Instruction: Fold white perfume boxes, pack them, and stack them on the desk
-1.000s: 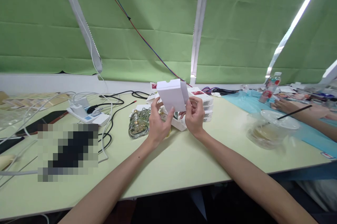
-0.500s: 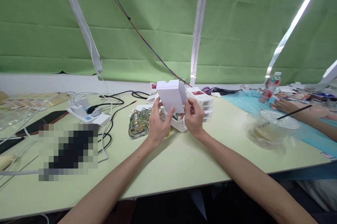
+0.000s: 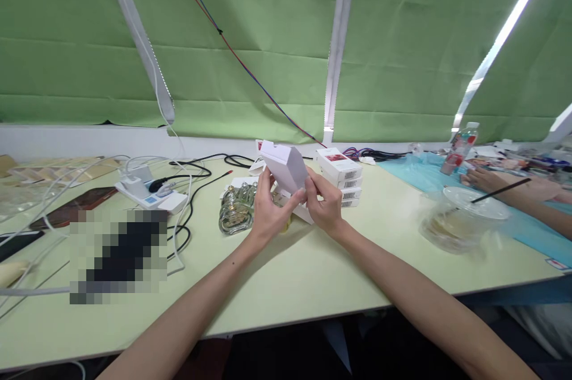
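Observation:
A small white carton (image 3: 284, 167) is held up over the pale green table (image 3: 313, 273) by both hands. My left hand (image 3: 267, 213) grips its lower left side, thumb on the front face. My right hand (image 3: 325, 204) pinches its lower right corner with closed fingers. The carton is tilted, its top flap end pointing up and left. Just left of my left hand stand clear glass bottles with gold caps (image 3: 235, 213). Behind my right hand is a stack of white boxes with barcode labels (image 3: 342, 176).
A white power strip (image 3: 149, 194) with tangled black and white cables lies at the left, beside a dark phone (image 3: 74, 208). A lidded plastic bowl with a black straw (image 3: 462, 218) sits at the right. Another person's hands (image 3: 485, 178) rest on a blue mat beyond it, near a water bottle (image 3: 460, 146).
The carton has been turned and tipped, its broad face now angled away to the left. My right hand has slid in closer to the carton's lower corner.

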`<move>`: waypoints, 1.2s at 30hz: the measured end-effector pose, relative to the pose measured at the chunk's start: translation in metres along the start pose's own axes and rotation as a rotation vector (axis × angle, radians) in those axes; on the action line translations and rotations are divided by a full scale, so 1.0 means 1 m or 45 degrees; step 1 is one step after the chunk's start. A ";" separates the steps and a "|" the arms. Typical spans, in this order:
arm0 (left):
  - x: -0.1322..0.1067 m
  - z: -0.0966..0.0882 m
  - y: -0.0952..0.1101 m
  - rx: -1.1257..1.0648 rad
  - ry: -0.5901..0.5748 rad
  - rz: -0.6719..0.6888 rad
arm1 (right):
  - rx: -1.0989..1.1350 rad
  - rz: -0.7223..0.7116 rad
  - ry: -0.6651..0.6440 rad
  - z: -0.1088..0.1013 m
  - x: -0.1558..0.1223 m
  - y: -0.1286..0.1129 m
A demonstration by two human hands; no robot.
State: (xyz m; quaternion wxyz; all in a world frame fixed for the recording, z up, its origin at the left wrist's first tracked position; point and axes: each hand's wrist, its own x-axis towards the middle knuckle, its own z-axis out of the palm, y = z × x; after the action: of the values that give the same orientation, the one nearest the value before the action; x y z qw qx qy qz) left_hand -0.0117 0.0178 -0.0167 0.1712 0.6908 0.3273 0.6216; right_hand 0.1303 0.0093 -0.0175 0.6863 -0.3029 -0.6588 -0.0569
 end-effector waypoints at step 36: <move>0.000 0.000 0.008 -0.381 -0.061 -0.153 | 0.020 0.056 -0.292 -0.005 0.002 -0.008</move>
State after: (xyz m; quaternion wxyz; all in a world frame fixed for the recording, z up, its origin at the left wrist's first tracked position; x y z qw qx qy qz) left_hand -0.0096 0.0117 -0.0113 0.3167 0.6515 0.2676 0.6353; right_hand 0.1311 0.0012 -0.0129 0.6099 -0.3163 -0.7266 -0.0017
